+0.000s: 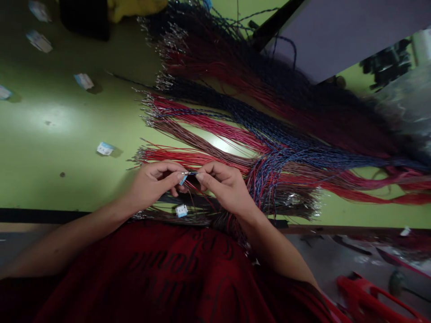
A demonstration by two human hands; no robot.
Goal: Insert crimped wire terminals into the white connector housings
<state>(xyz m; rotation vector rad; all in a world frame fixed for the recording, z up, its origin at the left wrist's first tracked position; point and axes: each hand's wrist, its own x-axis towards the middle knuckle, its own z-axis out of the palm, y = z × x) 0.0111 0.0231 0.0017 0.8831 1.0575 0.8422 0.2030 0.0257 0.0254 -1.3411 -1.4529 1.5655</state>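
Note:
My left hand (153, 181) is closed in a pinch on a small white and blue plastic connector (183, 180). My right hand (224, 181) pinches a thin wire with a metal tip (190, 172), and that tip meets the connector. Both hands hover just above the near edge of the green table (67, 148). A second white connector (181, 210) lies on the table right below my hands. Thick bundles of red, blue and brown wires (256, 134) with metal terminals fan out behind and to the right of my hands.
Several loose white connectors lie scattered on the left of the table, one of them (105, 148) close by. A yellow cloth (134, 8) sits at the far edge. A red plastic object (370, 298) stands on the floor at lower right.

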